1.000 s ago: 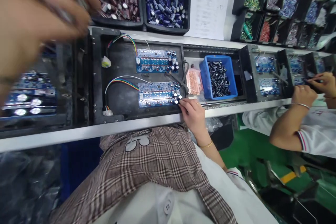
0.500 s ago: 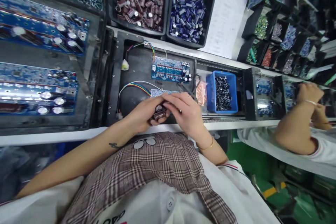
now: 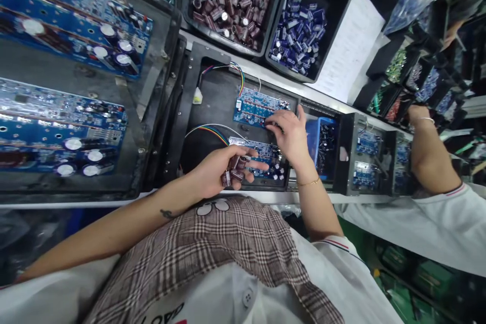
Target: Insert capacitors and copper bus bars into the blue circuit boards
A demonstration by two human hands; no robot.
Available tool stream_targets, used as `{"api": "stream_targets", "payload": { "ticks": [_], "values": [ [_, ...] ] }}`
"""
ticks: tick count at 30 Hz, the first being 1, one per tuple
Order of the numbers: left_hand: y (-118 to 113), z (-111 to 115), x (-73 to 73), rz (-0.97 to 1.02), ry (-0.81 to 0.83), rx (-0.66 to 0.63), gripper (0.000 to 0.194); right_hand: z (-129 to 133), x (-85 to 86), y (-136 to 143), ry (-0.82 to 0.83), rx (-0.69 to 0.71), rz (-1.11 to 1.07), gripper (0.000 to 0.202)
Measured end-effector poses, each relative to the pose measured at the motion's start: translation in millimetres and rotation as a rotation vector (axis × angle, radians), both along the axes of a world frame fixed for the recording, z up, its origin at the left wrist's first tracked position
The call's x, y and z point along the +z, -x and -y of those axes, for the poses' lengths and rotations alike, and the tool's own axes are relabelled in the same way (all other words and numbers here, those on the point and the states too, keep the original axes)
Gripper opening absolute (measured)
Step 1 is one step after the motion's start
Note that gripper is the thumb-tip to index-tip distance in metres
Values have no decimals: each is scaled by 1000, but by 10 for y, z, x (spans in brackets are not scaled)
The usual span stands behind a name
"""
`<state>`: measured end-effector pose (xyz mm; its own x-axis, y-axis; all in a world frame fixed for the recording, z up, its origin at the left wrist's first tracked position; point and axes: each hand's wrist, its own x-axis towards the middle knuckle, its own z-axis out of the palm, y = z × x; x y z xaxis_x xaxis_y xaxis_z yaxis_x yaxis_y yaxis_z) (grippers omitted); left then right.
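Note:
Several brown capacitors (image 3: pixel 236 171) lie in my left hand (image 3: pixel 218 169), whose fingers curl around them at the front edge of the black tray (image 3: pixel 212 91). My right hand (image 3: pixel 290 134) reaches over the right end of the upper blue circuit board (image 3: pixel 252 106). Its thumb and index fingertips are pinched at the board's surface; what is between them is too small to make out. Beside my left hand is the lower circuit board (image 3: pixel 266 154), partly hidden by my fingers. Coloured wires run from the left ends of both boards.
Behind the tray stand a bin of brown capacitors (image 3: pixel 235 5) and a bin of blue capacitors (image 3: pixel 298 35). A blue box (image 3: pixel 313 136) is right of my right hand. Larger boards (image 3: pixel 72 136) lie at left. Another person's arm (image 3: pixel 429 152) reaches over at right.
My right hand has left my left hand and moved up and right to the upper board. My left hand has opened somewhat, showing more capacitors. The view has shifted, and the other person's arm has moved.

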<state>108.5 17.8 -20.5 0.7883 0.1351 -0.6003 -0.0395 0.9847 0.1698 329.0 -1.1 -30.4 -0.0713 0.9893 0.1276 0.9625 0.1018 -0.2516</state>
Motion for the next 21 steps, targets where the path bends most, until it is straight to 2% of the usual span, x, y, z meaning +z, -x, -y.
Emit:
{"api": "stream_targets", "payload": {
  "ticks": [6,11,13,15,16,18,19,21],
  "values": [
    [23,10,-28,-13,-64,50,25,-38,-6,-61,30,55,-10,20],
    [30,10,-1,-47,-81,66,34,-38,-12,-44,19,182,73,24],
    [30,9,15,-85,-72,79,35,6,85,42,-13,164,32,24],
    [28,2,20,-102,-70,73,40,71,242,176,-13,155,-93,32],
    [25,-4,17,-98,-73,59,43,103,326,249,21,186,-167,36],
    [16,-18,5,-74,-62,19,46,135,452,376,120,295,-278,31],
    [11,-27,0,-65,-47,12,46,128,476,417,152,326,-292,25],
    [3,-41,-3,-66,-17,38,38,63,431,436,128,270,-232,19]
  ]
}}
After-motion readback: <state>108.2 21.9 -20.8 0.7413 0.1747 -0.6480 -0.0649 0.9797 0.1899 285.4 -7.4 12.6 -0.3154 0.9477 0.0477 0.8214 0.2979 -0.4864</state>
